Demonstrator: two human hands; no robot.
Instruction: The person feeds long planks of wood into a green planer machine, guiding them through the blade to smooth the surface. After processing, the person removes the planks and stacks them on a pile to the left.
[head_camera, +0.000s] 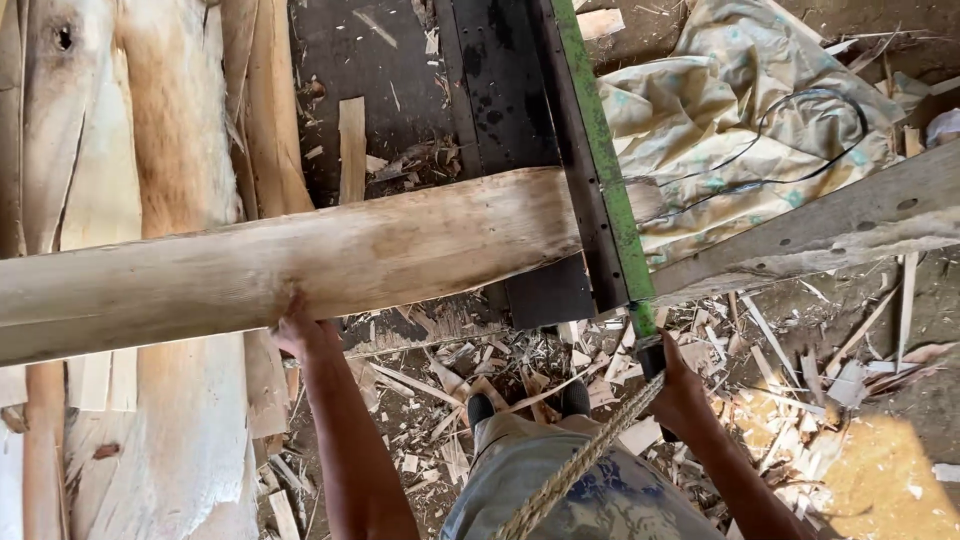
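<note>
A long pale peeled log (300, 265) lies crosswise at about waist height. My left hand (300, 330) presses against its underside near the middle. A long green-edged blade (600, 150) stands across the log's right end and runs down to a dark handle. My right hand (675, 390) is closed around that handle. A twisted rope (580, 460) runs from the handle down towards my body. My feet in dark shoes (525, 402) stand below on wood chips.
More peeled logs and slabs (170, 130) lie at the left. A dark metal frame (500, 90) sits under the blade. A crumpled cloth (740, 110) with a black cable lies top right above a grey plank (840, 225). Wood chips (780, 400) litter the ground.
</note>
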